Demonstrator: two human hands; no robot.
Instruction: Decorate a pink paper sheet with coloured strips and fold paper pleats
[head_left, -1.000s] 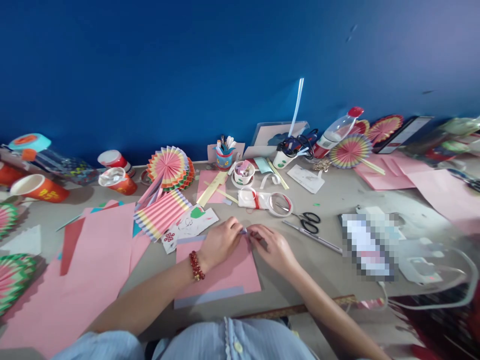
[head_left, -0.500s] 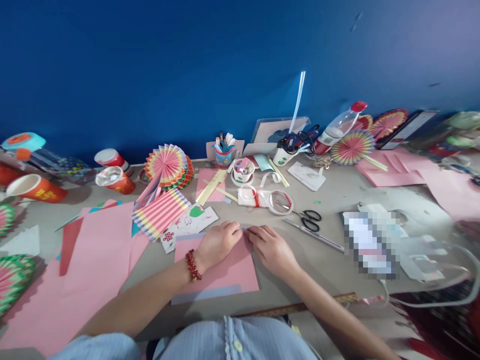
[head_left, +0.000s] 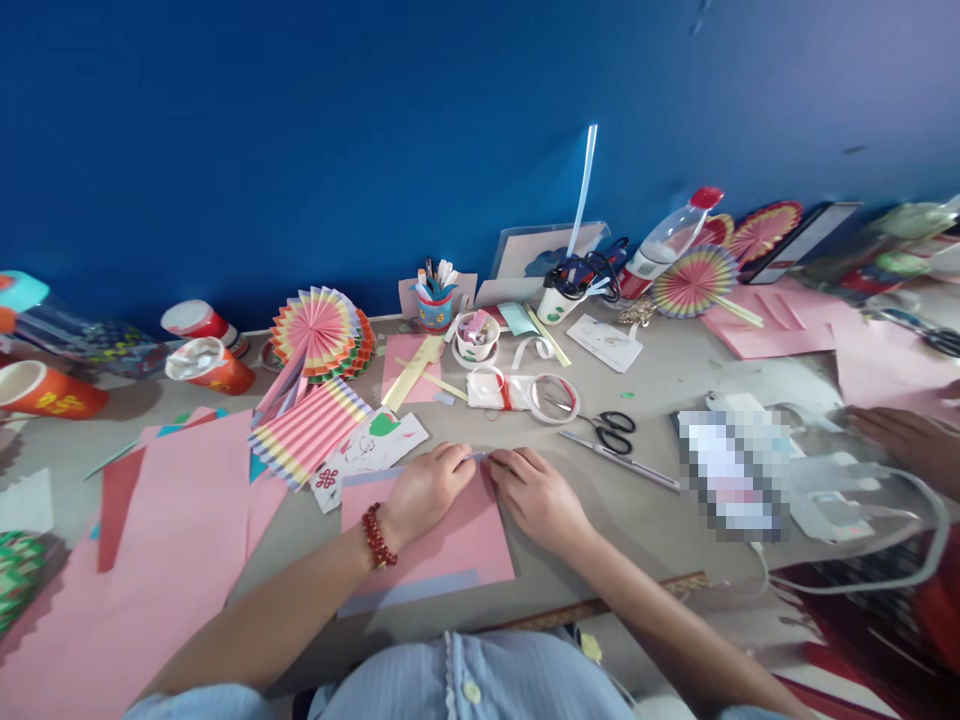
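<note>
A pink sheet of paper [head_left: 457, 545] lies flat in front of me, with a pale purple strip [head_left: 420, 592] along its near edge and another along its far edge. Across the sheet reaches my left hand [head_left: 427, 492], a red bead bracelet on its wrist, its fingers closed on the far right corner. Close beside it my right hand [head_left: 538, 495] has its fingers bent and pressed at that same corner. The fingertips nearly meet, and they hide the corner itself.
Beyond the hands lie scissors [head_left: 615, 435], a cutter knife [head_left: 622, 462] and a tape roll [head_left: 555, 398]. A pleated paper strip [head_left: 311, 430] and pink sheets [head_left: 180, 520] are on the left. A phone [head_left: 727, 475] lies right; another person's hand [head_left: 900, 430] is farther right.
The whole view has shifted slightly. My hands stay at the same corner of the pink paper. Another person's hand has come into view at the right edge.
</note>
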